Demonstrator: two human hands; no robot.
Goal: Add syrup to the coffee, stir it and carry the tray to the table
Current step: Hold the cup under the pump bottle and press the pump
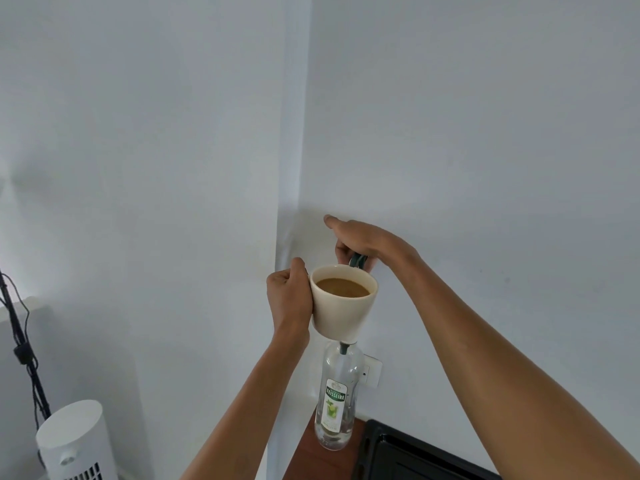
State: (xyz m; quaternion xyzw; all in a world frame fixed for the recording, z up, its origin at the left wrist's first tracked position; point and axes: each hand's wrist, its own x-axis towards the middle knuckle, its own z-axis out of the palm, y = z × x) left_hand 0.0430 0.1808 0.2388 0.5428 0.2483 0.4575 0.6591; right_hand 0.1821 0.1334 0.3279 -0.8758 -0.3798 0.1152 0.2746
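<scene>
A cream cup (346,313) holding light brown coffee (343,288) is held in the air in front of the wall, with my left hand (289,299) closed around its left side. Directly under it stands a clear syrup bottle (334,393) with a green and white label, on a wooden counter (322,460). The bottle's dark green pump stem rises behind the cup. My right hand (360,242) rests on the green pump head (358,261) just behind the cup's far rim, fingers curled over it, index finger stretched out. A black tray (415,455) lies at the lower right.
A white wall fills most of the view, with a corner edge running down the middle. A wall socket (371,370) sits behind the bottle. A white tower appliance (74,445) stands at the lower left beside a black stand with cables (20,341).
</scene>
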